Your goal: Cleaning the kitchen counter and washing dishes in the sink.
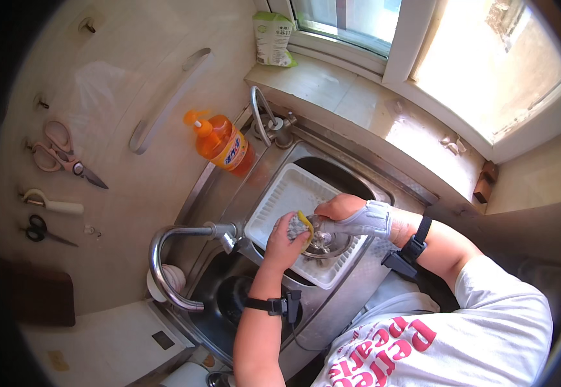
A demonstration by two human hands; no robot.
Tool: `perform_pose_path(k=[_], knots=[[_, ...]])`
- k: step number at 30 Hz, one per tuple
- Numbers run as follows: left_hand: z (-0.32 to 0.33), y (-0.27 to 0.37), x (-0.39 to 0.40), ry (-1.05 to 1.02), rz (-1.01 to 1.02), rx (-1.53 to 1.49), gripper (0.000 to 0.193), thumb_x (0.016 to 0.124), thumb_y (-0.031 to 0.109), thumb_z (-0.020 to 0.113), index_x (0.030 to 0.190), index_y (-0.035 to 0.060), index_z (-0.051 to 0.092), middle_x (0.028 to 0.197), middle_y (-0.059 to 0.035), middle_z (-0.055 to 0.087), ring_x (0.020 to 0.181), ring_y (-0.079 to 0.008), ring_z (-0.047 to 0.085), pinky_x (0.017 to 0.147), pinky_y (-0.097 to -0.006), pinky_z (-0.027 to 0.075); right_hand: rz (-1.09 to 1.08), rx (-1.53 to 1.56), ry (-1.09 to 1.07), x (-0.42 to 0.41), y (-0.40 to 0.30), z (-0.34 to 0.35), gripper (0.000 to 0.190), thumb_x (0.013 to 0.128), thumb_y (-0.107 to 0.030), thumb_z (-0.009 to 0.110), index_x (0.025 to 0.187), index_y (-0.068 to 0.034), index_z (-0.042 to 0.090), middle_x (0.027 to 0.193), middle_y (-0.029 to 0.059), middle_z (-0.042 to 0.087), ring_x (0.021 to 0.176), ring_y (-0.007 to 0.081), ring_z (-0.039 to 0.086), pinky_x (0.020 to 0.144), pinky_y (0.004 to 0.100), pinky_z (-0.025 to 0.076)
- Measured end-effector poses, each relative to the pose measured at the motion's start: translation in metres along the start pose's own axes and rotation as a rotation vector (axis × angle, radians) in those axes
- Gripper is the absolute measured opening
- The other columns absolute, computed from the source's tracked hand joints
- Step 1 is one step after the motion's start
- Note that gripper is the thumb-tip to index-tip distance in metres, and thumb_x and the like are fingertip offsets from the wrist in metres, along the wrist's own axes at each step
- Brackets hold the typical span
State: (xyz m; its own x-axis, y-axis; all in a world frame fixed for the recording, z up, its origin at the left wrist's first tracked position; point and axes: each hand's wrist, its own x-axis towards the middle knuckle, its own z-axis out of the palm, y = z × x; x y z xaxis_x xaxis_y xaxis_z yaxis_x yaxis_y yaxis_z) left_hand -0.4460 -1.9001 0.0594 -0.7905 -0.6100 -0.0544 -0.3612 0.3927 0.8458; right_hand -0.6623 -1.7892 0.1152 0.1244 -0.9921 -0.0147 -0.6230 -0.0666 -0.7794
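Observation:
My left hand (281,245) grips a sponge (304,227) with a grey checked face and a yellow side. Its edge touches the rim of a shiny round bowl (328,245), which could be glass or metal. From the far side, my right hand (342,209) holds this bowl by its edge; a light grey wrist brace (375,220) covers that palm and wrist, and some fingers are hidden. Under both hands a white ribbed plastic tray (273,200) lies across the right sink basin (320,167).
A chrome faucet (157,261) arches over the left basin (208,295), where a dark pan-like vessel (236,296) sits. Beside the small tap (256,109) stands an orange detergent pump bottle (227,147). White bowls (171,280) stand behind the faucet. Scissors (65,157) and a peeler (55,205) hang on the wall.

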Motion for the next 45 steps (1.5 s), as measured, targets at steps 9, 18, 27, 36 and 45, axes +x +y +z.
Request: perform_pose_path(k=[9, 18, 27, 36, 45], knots=[[-0.007, 0.012, 0.012, 0.037, 0.002, 0.036, 0.034, 0.078, 0.021, 0.076, 0.105, 0.0033, 0.063, 0.088, -0.019, 0.069, 0.084, -0.0368, 0.068, 0.074, -0.0419, 0.053, -0.08, 0.112, 0.056, 0.009, 0.005, -0.006, 0.021, 0.085, -0.02, 0.061, 0.091, 0.0, 0.061, 0.077, 0.0224, 0.064, 0.074, 0.0411, 0.063, 0.065, 0.0439, 0.049], [0.028, -0.007, -0.016, 0.348, -0.366, -0.211, 0.033, 0.088, 0.02, 0.068, 0.108, -0.0055, 0.06, 0.099, -0.0152, 0.068, 0.09, -0.0201, 0.065, 0.08, -0.0336, 0.05, 0.216, 0.234, 0.276, -0.004, 0.016, 0.017, 0.022, 0.085, -0.021, 0.061, 0.087, 0.001, 0.063, 0.072, 0.0193, 0.06, 0.064, 0.0312, 0.06, 0.063, 0.0396, 0.048], [0.082, -0.004, -0.033, 0.634, -0.464, -0.8, 0.027, 0.093, 0.014, 0.062, 0.113, -0.0038, 0.058, 0.102, -0.0088, 0.065, 0.089, -0.0161, 0.06, 0.081, -0.0314, 0.049, 0.34, 0.386, 0.494, -0.001, 0.028, 0.027, 0.027, 0.087, -0.025, 0.061, 0.087, 0.002, 0.06, 0.066, 0.0151, 0.053, 0.062, 0.0171, 0.051, 0.06, 0.0348, 0.045], [0.006, -0.009, -0.005, 0.346, -0.314, 0.016, 0.03, 0.086, 0.024, 0.07, 0.104, 0.0011, 0.06, 0.095, -0.0193, 0.069, 0.087, -0.0381, 0.067, 0.076, -0.0419, 0.051, 0.024, 0.11, 0.171, 0.012, -0.011, -0.022, 0.024, 0.087, -0.021, 0.059, 0.088, 0.003, 0.056, 0.072, 0.0241, 0.056, 0.063, 0.0373, 0.051, 0.062, 0.0397, 0.045], [0.015, 0.003, -0.014, 0.376, -0.148, -0.341, 0.031, 0.093, 0.017, 0.062, 0.116, -0.0037, 0.059, 0.1, -0.0136, 0.069, 0.094, -0.0237, 0.065, 0.084, -0.0344, 0.049, 0.0, 0.317, 0.383, 0.014, -0.003, -0.019, 0.04, 0.088, -0.017, 0.059, 0.125, -0.002, 0.057, 0.094, 0.0191, 0.068, 0.083, 0.0288, 0.066, 0.08, 0.0328, 0.05]])
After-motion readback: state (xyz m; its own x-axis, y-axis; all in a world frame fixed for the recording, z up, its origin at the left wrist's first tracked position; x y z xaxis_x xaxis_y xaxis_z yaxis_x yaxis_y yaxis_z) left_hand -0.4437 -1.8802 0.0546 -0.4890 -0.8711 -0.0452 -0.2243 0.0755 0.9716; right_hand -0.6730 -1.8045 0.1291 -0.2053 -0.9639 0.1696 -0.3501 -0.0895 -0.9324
